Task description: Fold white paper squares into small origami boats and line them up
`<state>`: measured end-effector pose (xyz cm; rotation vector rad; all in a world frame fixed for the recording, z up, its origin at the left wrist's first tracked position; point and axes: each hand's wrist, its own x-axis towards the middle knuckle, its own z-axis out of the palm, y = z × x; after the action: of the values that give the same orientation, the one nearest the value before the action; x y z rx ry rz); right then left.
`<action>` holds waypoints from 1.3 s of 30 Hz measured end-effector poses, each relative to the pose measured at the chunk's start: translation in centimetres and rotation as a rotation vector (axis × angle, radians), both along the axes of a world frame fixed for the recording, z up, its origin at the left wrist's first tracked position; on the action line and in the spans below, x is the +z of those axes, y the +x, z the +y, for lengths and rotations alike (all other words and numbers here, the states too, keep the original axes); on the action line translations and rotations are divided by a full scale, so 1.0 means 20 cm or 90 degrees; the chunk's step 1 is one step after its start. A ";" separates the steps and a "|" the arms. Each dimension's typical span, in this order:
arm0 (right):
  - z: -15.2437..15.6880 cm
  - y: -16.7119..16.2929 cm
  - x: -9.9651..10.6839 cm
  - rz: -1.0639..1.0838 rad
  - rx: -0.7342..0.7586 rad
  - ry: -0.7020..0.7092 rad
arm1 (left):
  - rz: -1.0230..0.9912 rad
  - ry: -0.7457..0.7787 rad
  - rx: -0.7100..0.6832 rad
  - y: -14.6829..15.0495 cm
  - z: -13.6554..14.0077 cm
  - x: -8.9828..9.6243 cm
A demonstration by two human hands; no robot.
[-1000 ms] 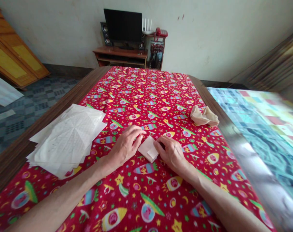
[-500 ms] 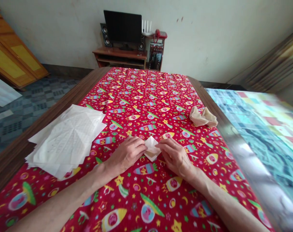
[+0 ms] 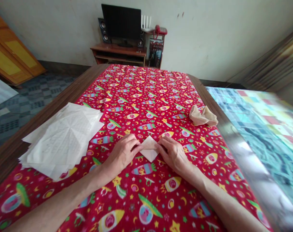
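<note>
A small folded paper (image 3: 149, 149), whitish and diamond-shaped, lies on the red patterned cloth (image 3: 146, 106) with a crease across its middle. My left hand (image 3: 125, 149) pinches its left corner between thumb and fingers. At the opposite corner, my right hand (image 3: 172, 151) grips the paper the same way, its fingertips partly hidden. To the left rests a loose stack of thin white sheets (image 3: 64, 141); the top one shows creases radiating from its centre. A folded cream-coloured paper piece (image 3: 202, 116) sits toward the right edge of the cloth.
The cloth covers a dark wooden table (image 3: 71, 88). Beyond its far end stand a desk (image 3: 117, 51) with a monitor (image 3: 122, 24) and a red telephone (image 3: 160, 30). A bed with a patchwork cover (image 3: 262, 119) is on the right, a wooden cabinet (image 3: 14, 48) on the left.
My hands have drawn slightly apart at the paper's side corners. The paper now shows a flat, wider diamond with a straight crease across it. The view has shifted slightly.
</note>
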<state>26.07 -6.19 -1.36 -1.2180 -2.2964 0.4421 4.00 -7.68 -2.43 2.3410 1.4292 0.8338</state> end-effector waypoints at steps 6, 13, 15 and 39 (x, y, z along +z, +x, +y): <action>0.00 -0.03 0.01 -0.104 -0.042 0.075 | 0.127 0.014 0.048 0.01 0.01 0.03; 0.01 -0.04 0.02 -0.145 -0.048 0.088 | 0.141 0.044 0.055 0.02 0.01 0.04; 0.02 -0.04 0.03 -0.149 -0.045 0.084 | 0.145 0.077 0.033 0.03 0.01 0.05; 0.02 -0.05 0.01 -0.158 -0.074 0.098 | 0.404 0.062 -0.131 0.04 -0.08 0.12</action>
<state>25.05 -5.86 -1.24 -1.3846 -2.3937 0.0728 4.77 -9.20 0.00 2.9208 1.3273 0.0954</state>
